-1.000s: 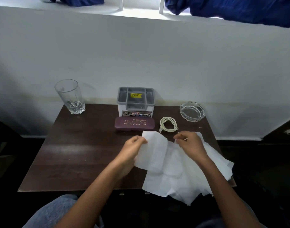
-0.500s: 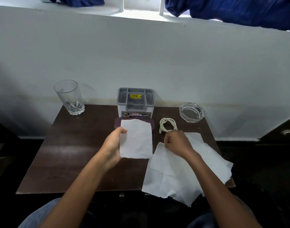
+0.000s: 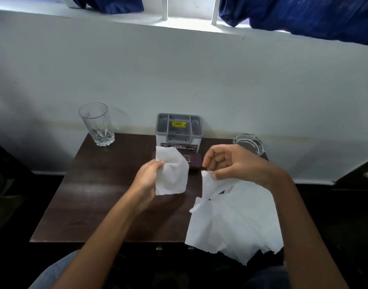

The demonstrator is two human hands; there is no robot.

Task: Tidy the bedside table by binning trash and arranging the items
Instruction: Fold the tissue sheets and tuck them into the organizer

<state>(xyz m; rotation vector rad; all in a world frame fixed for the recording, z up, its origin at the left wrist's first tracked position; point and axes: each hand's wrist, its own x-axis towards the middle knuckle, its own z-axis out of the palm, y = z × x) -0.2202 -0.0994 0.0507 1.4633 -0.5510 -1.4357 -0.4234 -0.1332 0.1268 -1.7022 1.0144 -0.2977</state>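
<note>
Here we are gathering loose paper, which we judge to be the trash. Our left hand (image 3: 146, 180) holds one sheet (image 3: 172, 174) up over the middle of the desk (image 3: 95, 195), just in front of the case (image 3: 193, 162). Its fingers are curled and pinch the sheet along its left edge, so the paper hangs free and a little buckled. Our right hand (image 3: 235, 163) is raised toward the back right of the desk. Its thumb and forefinger are pressed together on a corner at the top of the pile (image 3: 237, 217), and its other fingers are loosely curled. The pile lies at the front right corner and overhangs the front edge.

To do this well, we peel only the pinched leaf, lifting it up and across to the left hand. Dragging it sideways may, we think, pull the overhanging pile off the front edge. The paper looks thin and creased, so a light pinch near the corner should do, and a sharp tug could tear it. We lay each leaf against the sheet and let the left fingers close on the stack, which frees the right hand for the next.

We also mind the glass (image 3: 96, 124) at the back left corner, the box (image 3: 178, 130) at the back edge and the ashtray (image 3: 249, 143) at the back right corner, since a swinging sheet could brush them. No bin shows, so we cannot tell where the bundle goes.
</note>
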